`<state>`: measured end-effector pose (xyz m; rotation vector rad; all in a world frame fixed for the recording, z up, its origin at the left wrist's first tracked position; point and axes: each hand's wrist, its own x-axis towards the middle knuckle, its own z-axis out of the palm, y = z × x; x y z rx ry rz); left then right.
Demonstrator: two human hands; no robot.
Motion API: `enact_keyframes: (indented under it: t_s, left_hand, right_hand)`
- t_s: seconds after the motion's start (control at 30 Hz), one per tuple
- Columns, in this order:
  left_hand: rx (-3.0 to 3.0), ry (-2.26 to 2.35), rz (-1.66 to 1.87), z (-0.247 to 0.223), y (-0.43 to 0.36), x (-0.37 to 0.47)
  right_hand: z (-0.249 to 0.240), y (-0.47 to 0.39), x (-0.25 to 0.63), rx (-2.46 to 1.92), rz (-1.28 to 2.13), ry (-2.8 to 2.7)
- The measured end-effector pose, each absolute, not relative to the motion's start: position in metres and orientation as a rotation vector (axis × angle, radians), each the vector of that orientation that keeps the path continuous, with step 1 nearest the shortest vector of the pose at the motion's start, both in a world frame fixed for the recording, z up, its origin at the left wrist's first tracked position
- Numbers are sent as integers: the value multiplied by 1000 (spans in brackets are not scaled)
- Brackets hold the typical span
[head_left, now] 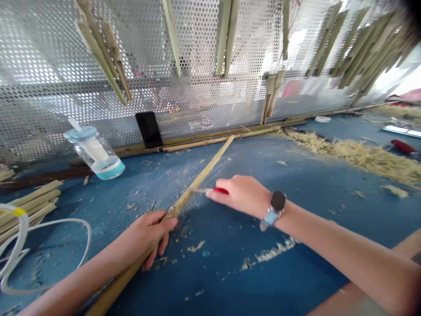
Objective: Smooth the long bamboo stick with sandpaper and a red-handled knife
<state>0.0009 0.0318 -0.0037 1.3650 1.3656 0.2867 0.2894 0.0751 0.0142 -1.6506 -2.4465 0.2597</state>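
Observation:
A long bamboo strip [207, 169] runs from the lower left up to the middle of the blue table. My left hand [154, 235] is wrapped round it near a knot. My right hand [232, 193], with a watch on the wrist, is closed on a red-handled knife [221, 191]. The knife's thin blade points left and meets the strip just beyond my left hand.
A clear bottle [110, 169] and a phone [149, 129] stand by the perforated metal panel [197, 101]. Bamboo pieces [33, 199] and a white tube [88, 237] lie left. Shavings [365, 156] and a red-handled tool [404, 147] lie right. Part of another arm [351, 300] shows lower right.

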Motion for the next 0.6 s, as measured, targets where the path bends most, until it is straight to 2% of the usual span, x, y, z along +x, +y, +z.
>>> enact_keyframes:
  t_s: [0.07, 0.27, 0.47, 0.6]
  left_hand:
    - [1363, 1363, 311, -1, 30, 1]
    - [1365, 1356, 213, 2, 32, -3]
    - [1415, 1424, 128, -3, 35, -3]
    - [1405, 1405, 161, 1, 32, -1]
  right_hand:
    - [11, 75, 286, -1616, 224, -2468]
    - [11, 112, 322, -1974, 38, -2242]
    - [13, 86, 299, -1587, 313, -2513]
    - [9, 115, 324, -1860, 195, -2317]
